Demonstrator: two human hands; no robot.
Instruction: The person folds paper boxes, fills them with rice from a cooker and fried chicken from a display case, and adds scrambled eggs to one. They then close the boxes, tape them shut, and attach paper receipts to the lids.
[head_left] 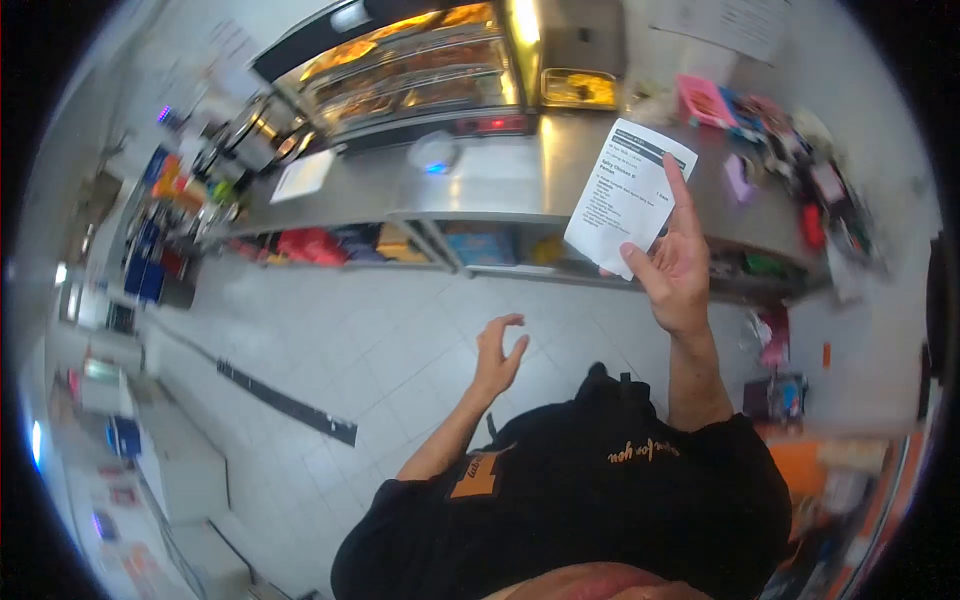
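My right hand (683, 268) is closed on a white printed order slip (628, 192), raised in front of the metal counter. The thumb presses on the slip's lower edge and the index finger stretches along its right side. Dark header bands and small lines of print show on its face. My left hand (498, 355) hangs lower, over the tiled floor, with thumb and fingers apart and nothing between them. It touches no object.
A lit glass food warmer (410, 75) stands on the steel counter (480, 185). Beside it are a metal tray of yellow food (578, 90) and a pink basket (706, 100). A white sheet (303, 176) lies at the left. A dark strip (285, 402) lies on the floor.
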